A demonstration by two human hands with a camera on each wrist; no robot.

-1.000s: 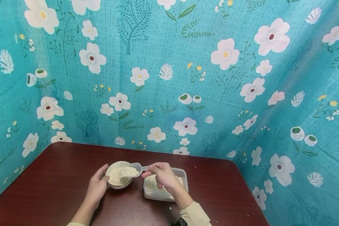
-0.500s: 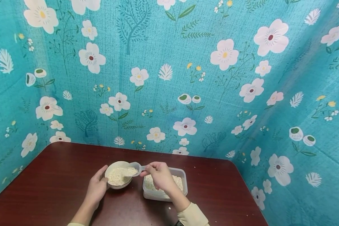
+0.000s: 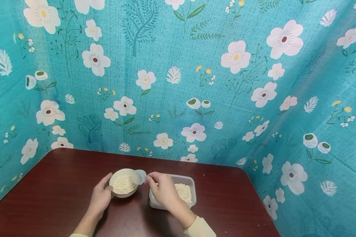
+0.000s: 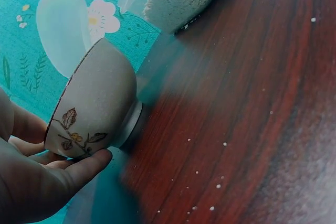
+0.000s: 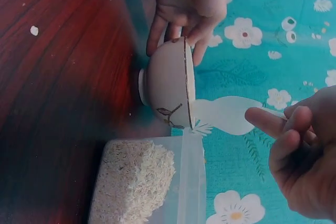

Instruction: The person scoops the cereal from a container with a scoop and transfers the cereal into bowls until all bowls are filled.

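Note:
A bowl (image 3: 124, 196) with a leaf pattern outside holds pale flakes (image 3: 124, 185) that look like oats. My left hand (image 3: 101, 198) grips the bowl's left side, the thumb (image 4: 94, 163) low on its wall and fingers around toward the rim. From the right, my right hand (image 3: 165, 191) pinches the handle of a translucent plastic scoop (image 3: 140, 176). The scoop's cup is tipped over the bowl's right rim, and no flakes show in it. Under my right hand stands a clear plastic container (image 3: 194, 191) with more flakes (image 5: 134, 177), partly hidden by that hand.
The dark red wooden table (image 3: 77, 171) has small loose flakes scattered on it, such as a flake (image 5: 34, 30) in the right wrist view. A teal flowered curtain (image 3: 172, 98) hangs along the table's back and sides.
My right hand has turned the scoop over, and the flakes seen in it earlier are gone from its cup. My left hand keeps its grip on the bowl.

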